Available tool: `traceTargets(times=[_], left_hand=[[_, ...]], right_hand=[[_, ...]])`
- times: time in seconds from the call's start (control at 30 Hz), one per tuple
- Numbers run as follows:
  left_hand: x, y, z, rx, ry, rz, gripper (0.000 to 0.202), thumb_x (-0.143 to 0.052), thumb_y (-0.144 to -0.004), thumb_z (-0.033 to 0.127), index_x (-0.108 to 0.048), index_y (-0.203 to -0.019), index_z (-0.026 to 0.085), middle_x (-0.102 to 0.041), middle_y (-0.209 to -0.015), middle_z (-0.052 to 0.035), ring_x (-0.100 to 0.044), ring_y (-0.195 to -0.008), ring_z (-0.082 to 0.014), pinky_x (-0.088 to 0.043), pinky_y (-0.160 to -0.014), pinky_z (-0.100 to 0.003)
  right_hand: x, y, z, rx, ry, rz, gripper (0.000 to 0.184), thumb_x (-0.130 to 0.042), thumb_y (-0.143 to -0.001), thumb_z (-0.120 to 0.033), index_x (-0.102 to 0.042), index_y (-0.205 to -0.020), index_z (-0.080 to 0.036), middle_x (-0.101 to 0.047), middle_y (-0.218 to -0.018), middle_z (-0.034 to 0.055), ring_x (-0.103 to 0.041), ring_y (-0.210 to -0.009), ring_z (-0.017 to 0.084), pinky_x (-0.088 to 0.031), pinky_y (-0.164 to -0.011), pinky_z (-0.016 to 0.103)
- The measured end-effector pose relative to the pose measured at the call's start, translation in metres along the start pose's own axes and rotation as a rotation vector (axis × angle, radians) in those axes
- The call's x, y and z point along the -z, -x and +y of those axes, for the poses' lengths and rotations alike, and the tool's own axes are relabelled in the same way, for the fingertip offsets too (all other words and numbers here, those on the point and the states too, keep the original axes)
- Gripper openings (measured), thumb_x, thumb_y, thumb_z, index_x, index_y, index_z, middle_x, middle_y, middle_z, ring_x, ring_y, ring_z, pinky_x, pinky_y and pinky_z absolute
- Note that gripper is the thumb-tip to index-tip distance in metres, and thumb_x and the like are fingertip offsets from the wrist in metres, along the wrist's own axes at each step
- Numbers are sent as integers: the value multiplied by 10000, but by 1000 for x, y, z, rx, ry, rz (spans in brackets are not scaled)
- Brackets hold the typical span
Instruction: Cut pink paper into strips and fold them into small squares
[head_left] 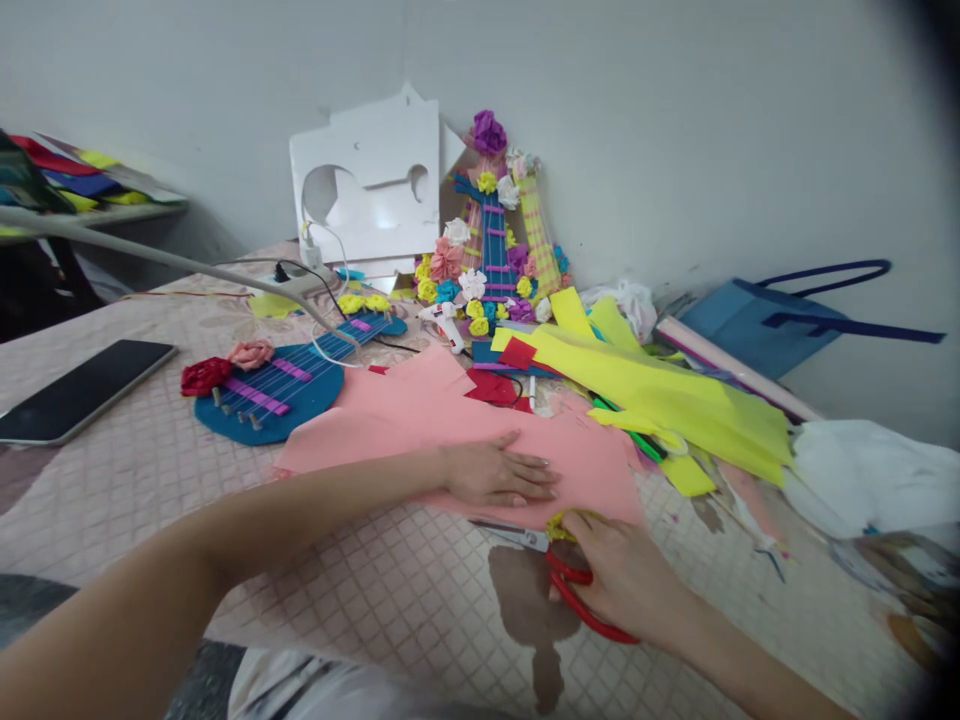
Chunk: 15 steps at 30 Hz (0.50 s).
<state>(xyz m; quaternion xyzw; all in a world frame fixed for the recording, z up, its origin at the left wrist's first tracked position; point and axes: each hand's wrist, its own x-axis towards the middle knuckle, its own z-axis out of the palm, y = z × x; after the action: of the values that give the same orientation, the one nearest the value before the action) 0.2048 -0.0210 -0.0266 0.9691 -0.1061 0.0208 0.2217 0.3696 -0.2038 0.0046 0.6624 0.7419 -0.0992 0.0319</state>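
A large pink sheet (360,430), paper or thin felt, lies spread over the tablecloth before me. My left hand (499,473) rests flat on it, fingers stretched out and pointing right. Just below and to the right, my right hand (619,565) grips red-handled scissors (574,585). Their metal blades point left along the sheet's near edge; whether they touch it I cannot tell. Something yellow sits at the scissors' upper handle, partly covered by the fingers. A blue paper guitar (300,385) with strings and paper roses lies at the left, close to the sheet.
Yellow sheets (660,395) and scraps are heaped at the right, beside a white plastic bag (877,480) and a blue bag (757,325). A hot glue gun (444,325) lies behind the pink sheet. Flower-covered paper guitars (495,240) lean on the wall. A tablet (86,390) lies left.
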Motion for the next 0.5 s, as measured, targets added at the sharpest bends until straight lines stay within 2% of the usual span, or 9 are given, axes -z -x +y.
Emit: traceTargets(times=[0.13,0.3,0.5], left_hand=[[8,5,1,-10,-25,23,458,-311,-979,316,-337,-1427,227,-251,-1521,-16,-143,-1426,-137,150,-1121,-403],[21,25,3,13,-74,31,458,-309,-981,312,-320,-1433,245,-256,-1519,-22,-156,-1425,-168,200,-1097,-448],[17,46,5,32,-106,16,473,-314,-979,306,-280,-1448,259,-263,-1516,-32,-191,-1417,-179,124,-1125,-456]], right_hand=[[3,2,0,-25,-11,5,436,-752,-649,-452,-574,-952,-194,-664,-879,55,-632,-835,268,-427,-695,328],[7,2,-1,-10,-25,11,470,-734,-664,-484,-562,-988,-190,-666,-920,61,-630,-873,264,-425,-710,324],[6,-2,-3,-14,-23,8,475,-720,-669,-514,-563,-988,-199,-670,-913,68,-637,-859,262,-414,-697,311]])
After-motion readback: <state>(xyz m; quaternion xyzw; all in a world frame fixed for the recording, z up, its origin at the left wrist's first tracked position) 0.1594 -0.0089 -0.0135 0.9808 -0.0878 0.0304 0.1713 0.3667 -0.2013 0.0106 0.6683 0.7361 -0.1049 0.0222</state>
